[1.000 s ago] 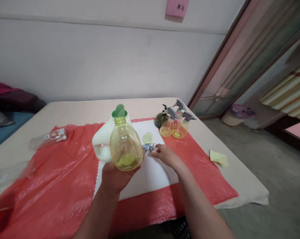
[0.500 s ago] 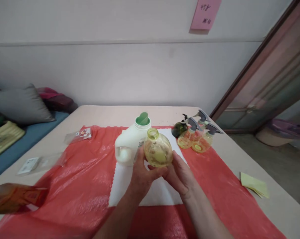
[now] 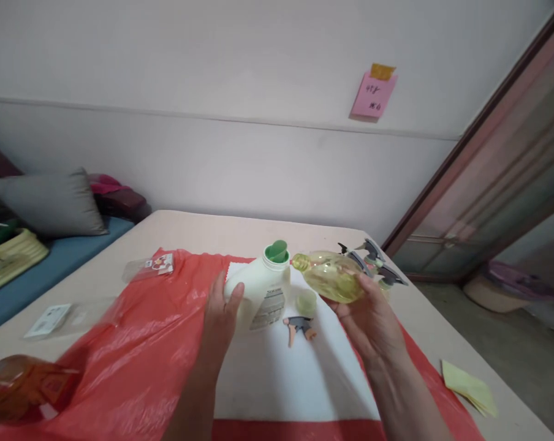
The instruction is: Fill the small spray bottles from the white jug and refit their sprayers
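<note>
**Spill risk at the jug mouth**

I see my left hand (image 3: 222, 306) wrapped around the white jug (image 3: 258, 294), and my right hand (image 3: 373, 312) gripping the yellow bottle (image 3: 332, 277), tipped sideways just right of the jug's green spout (image 3: 277, 251). Poor alignment could spill liquid onto the white cloth (image 3: 295, 373) beneath the jug.

- Plain white wall (image 3: 212, 73) at twelve o'clock, pink paper note (image 3: 373, 95) stuck at one.
- Grey fabric pillow (image 3: 51, 202) at nine.
- Brown-framed glass door (image 3: 497, 184) at three.
</note>
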{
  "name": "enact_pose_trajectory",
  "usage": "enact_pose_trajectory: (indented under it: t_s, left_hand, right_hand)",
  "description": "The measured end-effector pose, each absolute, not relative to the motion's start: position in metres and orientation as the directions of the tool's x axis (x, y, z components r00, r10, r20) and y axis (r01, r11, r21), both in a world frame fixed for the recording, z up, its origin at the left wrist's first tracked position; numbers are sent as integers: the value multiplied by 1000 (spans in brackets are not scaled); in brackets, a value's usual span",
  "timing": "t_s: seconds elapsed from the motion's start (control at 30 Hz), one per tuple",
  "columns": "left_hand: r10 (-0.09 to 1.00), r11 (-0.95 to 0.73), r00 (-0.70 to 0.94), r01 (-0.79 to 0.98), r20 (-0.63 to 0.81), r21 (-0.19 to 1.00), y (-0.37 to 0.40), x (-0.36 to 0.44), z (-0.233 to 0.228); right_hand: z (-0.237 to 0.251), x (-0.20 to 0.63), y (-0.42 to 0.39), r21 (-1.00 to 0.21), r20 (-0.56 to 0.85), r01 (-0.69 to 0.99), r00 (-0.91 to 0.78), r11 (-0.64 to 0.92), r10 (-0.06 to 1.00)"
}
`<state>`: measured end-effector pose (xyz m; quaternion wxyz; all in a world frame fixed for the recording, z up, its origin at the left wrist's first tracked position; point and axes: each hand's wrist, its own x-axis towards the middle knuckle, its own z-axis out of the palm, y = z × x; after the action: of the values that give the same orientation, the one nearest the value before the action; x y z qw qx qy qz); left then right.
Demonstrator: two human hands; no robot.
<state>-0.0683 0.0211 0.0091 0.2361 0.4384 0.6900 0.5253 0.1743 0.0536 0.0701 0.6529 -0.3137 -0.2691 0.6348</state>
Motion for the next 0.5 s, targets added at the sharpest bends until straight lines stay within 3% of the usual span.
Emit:
enact_pose_trajectory:
  t_s: [0.2, 0.33, 0.43, 0.5]
  left_hand:
    - [960, 188, -263, 347, -97, 919, 16, -83, 19]
    - [955, 297, -112, 301, -275, 906, 7, -74, 26]
    - [950, 309, -82, 144, -300, 940, 3, -59, 31]
    - [972, 236, -1, 6, -236, 972, 2, -48, 33]
  right_hand:
    - [105, 175, 63, -774, -67, -629, 188, 68, 980]
    - [102, 184, 57, -785, -72, -609, 269, 112, 960]
    - [91, 190, 49, -791, -40, -595, 286, 144, 957]
    - [84, 193, 44, -787, -30, -596, 291, 157, 956]
